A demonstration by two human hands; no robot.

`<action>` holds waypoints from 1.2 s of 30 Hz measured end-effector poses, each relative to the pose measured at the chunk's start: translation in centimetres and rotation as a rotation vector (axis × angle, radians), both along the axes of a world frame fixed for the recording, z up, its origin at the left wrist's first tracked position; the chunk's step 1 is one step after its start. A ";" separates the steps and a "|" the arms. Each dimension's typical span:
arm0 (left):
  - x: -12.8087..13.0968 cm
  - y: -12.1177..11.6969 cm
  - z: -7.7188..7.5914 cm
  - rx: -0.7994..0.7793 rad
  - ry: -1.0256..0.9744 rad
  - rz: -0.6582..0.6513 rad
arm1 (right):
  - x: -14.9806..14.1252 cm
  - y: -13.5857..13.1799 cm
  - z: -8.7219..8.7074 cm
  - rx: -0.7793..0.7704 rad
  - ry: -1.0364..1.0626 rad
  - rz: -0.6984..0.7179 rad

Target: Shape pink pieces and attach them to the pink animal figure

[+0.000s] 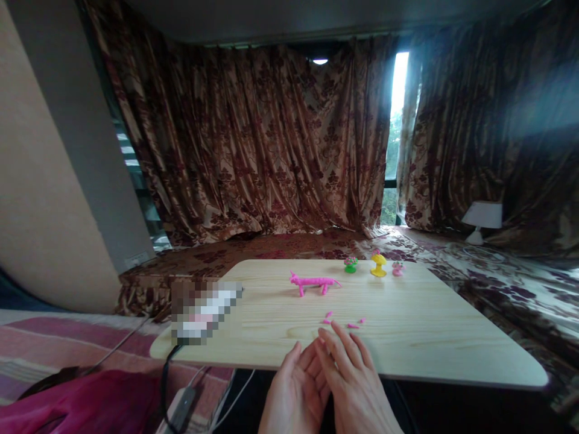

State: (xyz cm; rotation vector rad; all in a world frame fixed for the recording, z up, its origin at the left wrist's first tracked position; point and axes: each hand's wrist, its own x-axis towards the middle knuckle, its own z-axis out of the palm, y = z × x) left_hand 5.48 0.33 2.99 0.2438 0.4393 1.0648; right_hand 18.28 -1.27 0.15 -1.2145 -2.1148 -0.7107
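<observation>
My left hand is turned palm up at the near edge of the table, its fingers slightly curled. Laid across its fingers is my right hand, palm down with fingers stretched and close together. The hands press on each other, and anything between them is hidden. Just beyond my fingertips lie several small pink pieces, one of them a pink strip. Farther off stands a pink clay-like animal figure with a long body, legs and a thin tail.
At the table's back right stand a green figure, a yellow mushroom-like figure and a small pink figure. A blurred-out object with a black cable lies on the left of the wooden table. Behind hang patterned curtains.
</observation>
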 end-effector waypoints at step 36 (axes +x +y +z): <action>-0.3 -0.6 0.6 0.114 -0.056 -0.063 | 0.0 -0.3 0.2 -0.119 0.055 0.048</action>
